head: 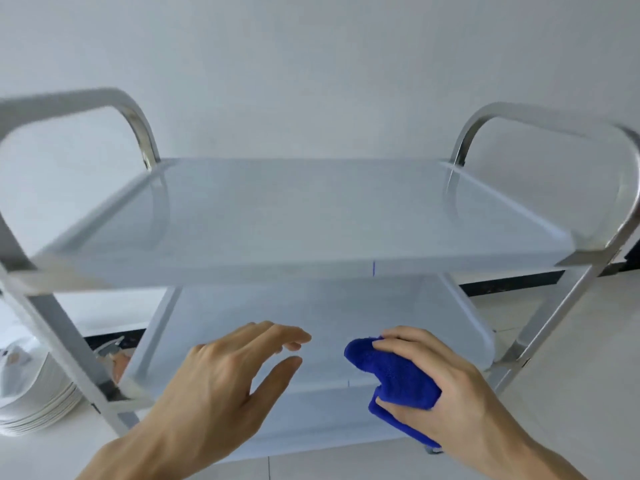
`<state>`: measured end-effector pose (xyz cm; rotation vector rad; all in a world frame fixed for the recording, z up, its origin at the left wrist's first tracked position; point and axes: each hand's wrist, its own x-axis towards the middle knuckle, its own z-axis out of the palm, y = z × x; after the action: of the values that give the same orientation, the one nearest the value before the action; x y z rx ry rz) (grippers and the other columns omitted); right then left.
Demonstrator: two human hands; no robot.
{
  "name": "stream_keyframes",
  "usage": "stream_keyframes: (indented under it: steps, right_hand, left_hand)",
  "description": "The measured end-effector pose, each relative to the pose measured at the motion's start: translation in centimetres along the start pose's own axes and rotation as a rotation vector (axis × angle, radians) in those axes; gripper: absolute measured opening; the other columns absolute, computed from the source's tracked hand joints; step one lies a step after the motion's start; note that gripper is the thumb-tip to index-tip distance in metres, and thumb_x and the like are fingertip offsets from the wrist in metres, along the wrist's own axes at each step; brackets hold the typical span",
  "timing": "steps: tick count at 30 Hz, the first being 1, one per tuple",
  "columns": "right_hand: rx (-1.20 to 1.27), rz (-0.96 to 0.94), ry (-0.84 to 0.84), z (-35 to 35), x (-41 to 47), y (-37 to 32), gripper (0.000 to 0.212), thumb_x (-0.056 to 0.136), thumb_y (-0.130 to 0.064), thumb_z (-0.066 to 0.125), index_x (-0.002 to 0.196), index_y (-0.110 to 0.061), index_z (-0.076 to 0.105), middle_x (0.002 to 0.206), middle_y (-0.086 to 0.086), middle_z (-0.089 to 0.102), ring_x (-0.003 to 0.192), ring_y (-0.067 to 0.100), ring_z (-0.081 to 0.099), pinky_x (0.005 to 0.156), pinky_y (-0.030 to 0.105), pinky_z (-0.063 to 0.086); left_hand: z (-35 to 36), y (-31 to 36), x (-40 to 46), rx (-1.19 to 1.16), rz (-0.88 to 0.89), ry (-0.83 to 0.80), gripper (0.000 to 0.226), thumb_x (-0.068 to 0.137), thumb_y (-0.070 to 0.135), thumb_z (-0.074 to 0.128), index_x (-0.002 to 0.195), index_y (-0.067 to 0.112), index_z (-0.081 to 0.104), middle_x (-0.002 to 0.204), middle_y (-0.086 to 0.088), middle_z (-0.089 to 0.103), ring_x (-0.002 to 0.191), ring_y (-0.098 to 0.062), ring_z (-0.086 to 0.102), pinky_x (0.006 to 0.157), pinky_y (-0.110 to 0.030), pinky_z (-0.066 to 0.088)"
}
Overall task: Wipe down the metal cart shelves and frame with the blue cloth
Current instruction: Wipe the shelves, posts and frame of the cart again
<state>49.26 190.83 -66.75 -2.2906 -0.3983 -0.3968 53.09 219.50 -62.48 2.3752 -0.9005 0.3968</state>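
The right hand (450, 386) grips the bunched blue cloth (394, 379), fingers curled over its top and thumb under it. Just left of that grip the left hand (221, 379) hangs with fingers straight and thumb spread, holding nothing. Both are in front of the cart (55, 327), over its lower shelf (311, 317); whether the cloth touches the shelf cannot be told. Above and beyond the grip lies the top shelf (294, 216), a curved handle (540, 123) at each end. Far left of the grip, plates (34, 396) are stacked on the floor.
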Motion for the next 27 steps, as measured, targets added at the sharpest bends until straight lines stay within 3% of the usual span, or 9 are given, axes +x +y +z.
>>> stream_keyframes:
  steps: [4, 7, 11, 14, 17, 20, 27]
  right_hand:
    - [-0.043, 0.000, 0.013, -7.5, 3.8, -4.0, 0.061, 0.070, -0.024, 0.090, 0.124, -0.036, 0.065, 0.136, -0.017, 0.054, 0.124, 0.007, 0.056, 0.094, 0.011, 0.043]
    - [-0.162, -0.032, 0.046, -12.2, 7.2, -5.1, 0.060, 0.071, -0.027, 0.087, 0.126, -0.032, 0.063, 0.135, -0.018, 0.051, 0.124, 0.006, 0.053, 0.101, 0.009, 0.037]
    - [-0.194, 0.071, 0.040, -15.5, 12.4, -4.2, 0.059, 0.075, -0.028, 0.085, 0.129, -0.025, 0.061, 0.132, -0.014, 0.050, 0.123, 0.008, 0.049, 0.106, 0.013, 0.034]
    - [-0.204, 0.152, -0.117, -15.7, 15.4, -2.8, 0.061, 0.082, -0.032, 0.079, 0.137, -0.030, 0.053, 0.137, -0.017, 0.045, 0.127, 0.010, 0.043, 0.109, 0.026, 0.035]
    - [-0.353, 0.198, -0.480, -14.4, 16.9, -1.6, 0.073, 0.084, -0.055, 0.068, 0.148, -0.041, 0.034, 0.150, -0.018, 0.032, 0.138, 0.015, 0.032, 0.115, 0.037, 0.028]
    - [-0.549, 0.169, -0.722, -13.1, 17.7, -0.9, 0.091, 0.077, -0.066, 0.065, 0.152, -0.045, 0.018, 0.158, -0.015, 0.018, 0.142, 0.025, 0.022, 0.114, 0.049, 0.027]
    - [-0.644, 0.094, -0.776, -12.9, 19.9, -0.6, 0.083, 0.084, -0.051, 0.061, 0.153, -0.044, 0.016, 0.156, -0.011, 0.020, 0.136, 0.028, 0.023, 0.107, 0.047, 0.035]
  left_hand:
    - [-5.5, 2.7, 4.8, 0.029, 0.008, -0.036, 0.025, 0.096, 0.045, 0.050, 0.114, 0.037, 0.065, 0.111, 0.028, 0.061, 0.095, 0.022, 0.050, 0.073, -0.005, 0.045]
    - [-8.4, 3.3, 8.4, 0.100, -0.012, -0.026, 0.030, 0.096, 0.047, 0.050, 0.119, 0.033, 0.064, 0.121, 0.022, 0.058, 0.112, 0.002, 0.055, 0.088, -0.019, 0.045]
    - [-10.0, 2.6, 12.3, 0.211, -0.193, -0.108, 0.048, 0.094, 0.058, 0.047, 0.129, 0.028, 0.059, 0.133, 0.009, 0.055, 0.122, -0.015, 0.054, 0.095, -0.036, 0.049]
    - [-9.7, 0.8, 13.6, 0.254, -0.403, -0.350, 0.067, 0.089, 0.065, 0.046, 0.149, 0.035, 0.036, 0.156, 0.010, 0.033, 0.144, -0.018, 0.031, 0.115, -0.039, 0.032]
    - [-8.6, -0.8, 12.8, 0.301, -0.525, -0.618, 0.075, 0.089, 0.070, 0.044, 0.152, 0.051, 0.008, 0.166, 0.015, 0.001, 0.154, -0.021, 0.003, 0.122, -0.047, 0.016]
    - [-7.7, -1.3, 12.1, 0.361, -0.541, -0.641, 0.074, 0.089, 0.072, 0.041, 0.151, 0.054, 0.005, 0.166, 0.016, -0.005, 0.154, -0.024, 0.000, 0.120, -0.048, 0.016]
    - [-7.3, -1.6, 13.6, 0.364, -0.579, -0.651, 0.073, 0.090, 0.071, 0.042, 0.152, 0.053, 0.009, 0.166, 0.015, -0.002, 0.154, -0.025, 0.001, 0.118, -0.050, 0.018]
